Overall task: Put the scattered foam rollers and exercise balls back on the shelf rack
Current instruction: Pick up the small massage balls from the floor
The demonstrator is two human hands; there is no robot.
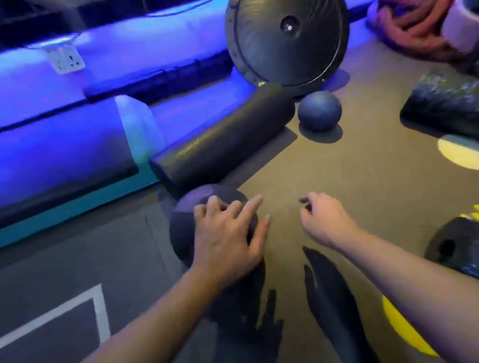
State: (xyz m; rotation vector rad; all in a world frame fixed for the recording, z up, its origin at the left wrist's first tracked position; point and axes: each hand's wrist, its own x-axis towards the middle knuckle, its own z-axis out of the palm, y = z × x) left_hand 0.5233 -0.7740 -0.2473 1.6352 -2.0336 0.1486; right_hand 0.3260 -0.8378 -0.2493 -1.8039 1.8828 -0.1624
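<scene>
The left hand [227,237] lay, fingers spread, on a dark round exercise ball [187,221] on the floor [369,195], near a long black foam roller [224,141]. The right hand [324,219] hovered nearby, loosely curled, empty

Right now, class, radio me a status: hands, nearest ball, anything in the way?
Left hand rests on near ball, fingers spread. Right hand empty, loosely curled. Foam roller lies just behind the ball.

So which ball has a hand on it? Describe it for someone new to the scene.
Start at the big black disc leaning on the blue-lit wall; a long foam roller lies just below it. The ball sits at that roller's near end, under the left hand. The other ball lies untouched beside the disc.
</scene>
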